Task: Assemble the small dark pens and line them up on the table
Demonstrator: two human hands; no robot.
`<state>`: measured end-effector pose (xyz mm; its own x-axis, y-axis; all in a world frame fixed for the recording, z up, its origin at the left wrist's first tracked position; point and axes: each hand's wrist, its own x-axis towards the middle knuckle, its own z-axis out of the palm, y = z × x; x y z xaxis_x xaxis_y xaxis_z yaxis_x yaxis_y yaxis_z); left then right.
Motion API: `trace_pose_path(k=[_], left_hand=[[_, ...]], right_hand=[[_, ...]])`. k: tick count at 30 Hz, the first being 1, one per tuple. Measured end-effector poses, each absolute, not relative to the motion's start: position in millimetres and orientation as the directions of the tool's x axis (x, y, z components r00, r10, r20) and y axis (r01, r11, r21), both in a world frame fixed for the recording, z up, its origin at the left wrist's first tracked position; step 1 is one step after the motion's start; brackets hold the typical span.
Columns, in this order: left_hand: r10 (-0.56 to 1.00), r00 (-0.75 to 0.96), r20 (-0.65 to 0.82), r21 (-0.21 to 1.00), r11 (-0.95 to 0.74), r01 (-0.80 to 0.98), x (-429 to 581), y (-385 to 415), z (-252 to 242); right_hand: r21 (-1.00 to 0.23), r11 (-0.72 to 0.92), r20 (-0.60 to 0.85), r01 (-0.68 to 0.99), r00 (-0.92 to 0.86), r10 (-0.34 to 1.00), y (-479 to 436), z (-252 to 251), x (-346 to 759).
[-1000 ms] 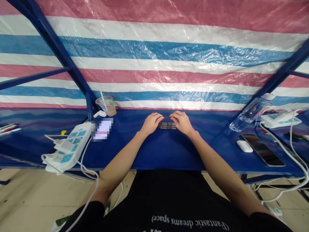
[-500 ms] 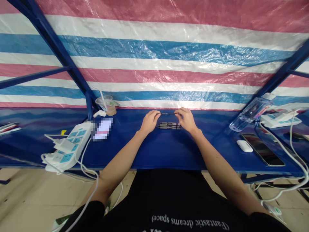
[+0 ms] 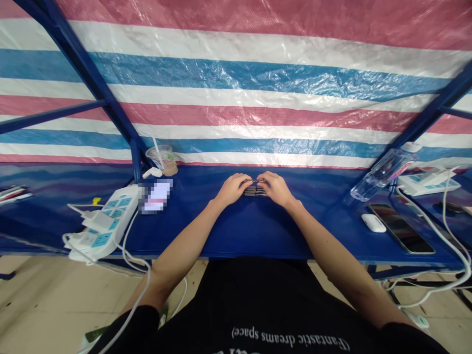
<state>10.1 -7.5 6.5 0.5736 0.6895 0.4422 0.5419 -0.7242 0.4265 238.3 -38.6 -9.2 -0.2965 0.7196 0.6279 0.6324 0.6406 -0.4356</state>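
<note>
Several dark pens with clear barrels lie side by side in a row on the blue table. My left hand is closed at the left end of another slim pen, lying along the far side of the row. My right hand closes on that pen's other end, its fingers also covering the right ends of the row. Only a short middle stretch of the held pen shows between my fingertips.
To the left are a white power strip with cables, a phone with a blurred screen and a plastic cup with a straw. On the right are a water bottle, a white earbud case and a dark phone.
Both hands have come closer together and lower, bringing the held pen from beyond the row down to its far side. My right hand now covers the right ends of the row.
</note>
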Motion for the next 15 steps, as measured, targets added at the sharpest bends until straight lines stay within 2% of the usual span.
trace_pose_path(k=[7, 15], left_hand=[[0.677, 0.634, 0.374, 0.424, -0.732, 0.533, 9.0, -6.6, 5.5], [0.646, 0.621, 0.445, 0.455, -0.76, 0.465, 8.7, -4.9, 3.0]], right_hand=[[-0.475, 0.644, 0.61, 0.599, -0.303, 0.732, -38.4, -16.3, 231.8], [-0.429, 0.592, 0.565, 0.682, -0.309, 0.765, -36.7, -20.0, 231.6]])
